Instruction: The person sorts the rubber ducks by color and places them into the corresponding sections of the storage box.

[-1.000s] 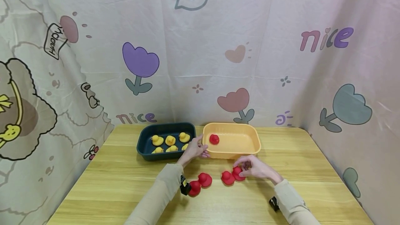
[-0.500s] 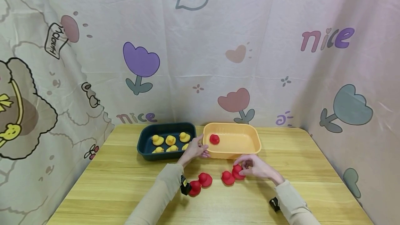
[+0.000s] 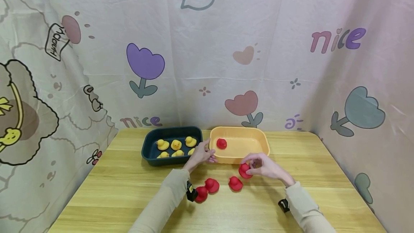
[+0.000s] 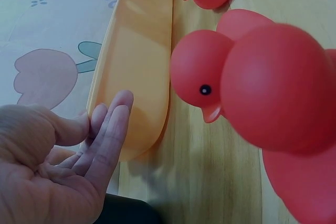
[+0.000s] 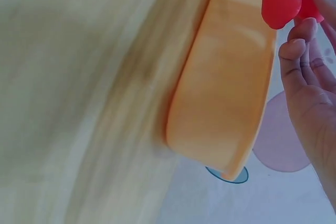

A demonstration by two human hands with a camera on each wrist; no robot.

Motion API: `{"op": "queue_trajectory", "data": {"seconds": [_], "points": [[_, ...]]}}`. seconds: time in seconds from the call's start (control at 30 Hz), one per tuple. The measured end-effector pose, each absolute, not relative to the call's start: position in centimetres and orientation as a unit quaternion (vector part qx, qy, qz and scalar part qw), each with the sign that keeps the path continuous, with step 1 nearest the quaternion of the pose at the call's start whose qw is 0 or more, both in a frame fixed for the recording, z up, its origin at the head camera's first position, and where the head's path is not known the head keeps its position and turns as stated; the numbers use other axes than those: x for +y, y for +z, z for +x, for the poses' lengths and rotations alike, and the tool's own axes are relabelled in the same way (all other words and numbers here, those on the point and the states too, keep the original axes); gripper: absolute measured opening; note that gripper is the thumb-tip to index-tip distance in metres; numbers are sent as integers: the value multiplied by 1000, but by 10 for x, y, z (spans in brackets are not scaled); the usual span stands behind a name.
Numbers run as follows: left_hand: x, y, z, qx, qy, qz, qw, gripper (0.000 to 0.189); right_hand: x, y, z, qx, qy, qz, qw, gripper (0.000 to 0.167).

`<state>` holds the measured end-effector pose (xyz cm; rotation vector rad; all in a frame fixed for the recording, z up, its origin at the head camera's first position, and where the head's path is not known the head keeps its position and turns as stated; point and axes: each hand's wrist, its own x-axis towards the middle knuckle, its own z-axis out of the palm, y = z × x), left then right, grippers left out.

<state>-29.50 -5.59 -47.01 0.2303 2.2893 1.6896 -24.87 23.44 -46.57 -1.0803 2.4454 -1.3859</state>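
Note:
In the head view my right hand (image 3: 263,165) pinches a red rubber duck (image 3: 244,171) between thumb and fingers, just in front of the yellow-orange container (image 3: 240,160). The held duck (image 5: 282,1) shows partly at the top of the right wrist view, above the container's side. My left hand (image 3: 201,154) holds the container's left end, thumb and fingers at the rim; in the left wrist view some fingers (image 4: 107,145) lie straight along its wall. One red duck (image 3: 221,144) sits inside the container. Another red duck (image 3: 235,183) stands on the table by my right hand.
Two more red ducks (image 3: 212,186) stand near my left forearm. A dark blue container (image 3: 155,161) with several yellow ducks (image 3: 162,145) is left of the yellow-orange one. The wooden table (image 3: 106,186) meets a printed cloth (image 3: 200,46) behind and at both sides.
My right hand has raised the red duck off the table and moved it slightly toward the container, apart from the neighbouring duck. My left hand has stayed at the container.

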Motion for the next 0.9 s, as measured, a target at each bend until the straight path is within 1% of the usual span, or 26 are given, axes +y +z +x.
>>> {"op": "queue_trajectory", "data": {"seconds": [0.27, 0.5, 0.73, 0.9], "points": [[-55, -471, -297, 797, 583, 77, 136, 68, 232, -459, -260, 803, -470, -363, 52, 26], [-55, -471, -298, 789, 594, 76, 139, 69, 224, -444, -271, 801, -474, -364, 38, 26], [-55, -471, -297, 789, 594, 77, 136, 68, 214, -435, -285, 813, -469, -343, 27, 26], [-55, -471, -297, 788, 594, 75, 141, 68, 207, -429, -294, 827, -461, -321, 29, 29]]}}
